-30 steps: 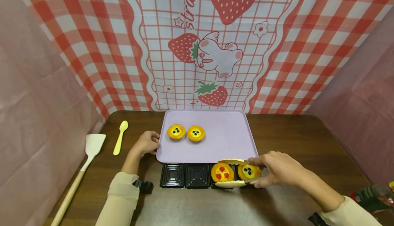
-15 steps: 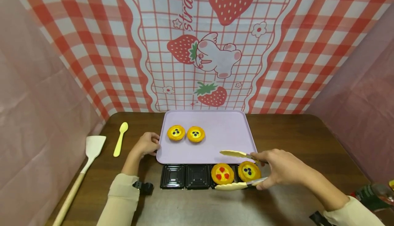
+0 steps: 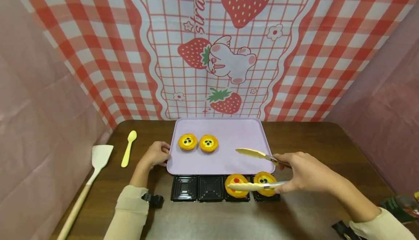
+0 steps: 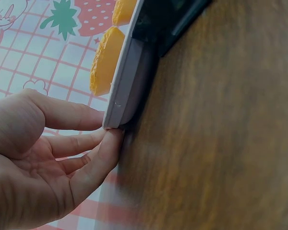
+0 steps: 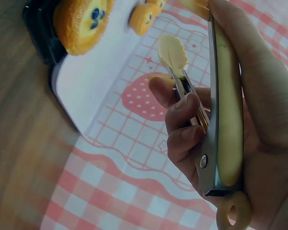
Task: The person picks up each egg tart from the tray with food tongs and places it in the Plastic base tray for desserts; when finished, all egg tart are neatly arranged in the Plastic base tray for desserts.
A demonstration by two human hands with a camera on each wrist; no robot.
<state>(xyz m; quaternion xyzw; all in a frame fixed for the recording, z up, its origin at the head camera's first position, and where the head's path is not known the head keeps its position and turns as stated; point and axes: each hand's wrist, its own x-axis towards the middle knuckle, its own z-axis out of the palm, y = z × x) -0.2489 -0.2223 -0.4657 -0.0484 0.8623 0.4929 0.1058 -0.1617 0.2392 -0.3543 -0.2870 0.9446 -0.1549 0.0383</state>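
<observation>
R hand point(image 3: 302, 171) grips the tongs point(image 3: 258, 186), fingers curled round the handles; tong arms spread apart, one above the tray's near R part, the other passing across the red-dot tart point(image 3: 237, 194) in head view (can't tell if touching). L hand point(image 3: 157, 153) pinches the tray point(image 3: 240, 134) at its L edge, fingers clamped on the rim. 2 blue-dot tarts point(image 3: 187, 142) sit side by side on the tray, toward its L end. Row of 4 black boxes point(image 3: 184, 188) runs along the tray's near edge: red-dot tart in 3rd from L, end tart point(image 3: 264, 177) w/ blue dots in 4th, partly behind the tongs. All on a brown worktop point(image 3: 311, 138). L of tray: yellow spoon point(image 3: 128, 151), then white spatula point(image 3: 100, 156) w/ wooden handle. Checked strawberry cloth point(image 3: 235, 60) hangs behind.
</observation>
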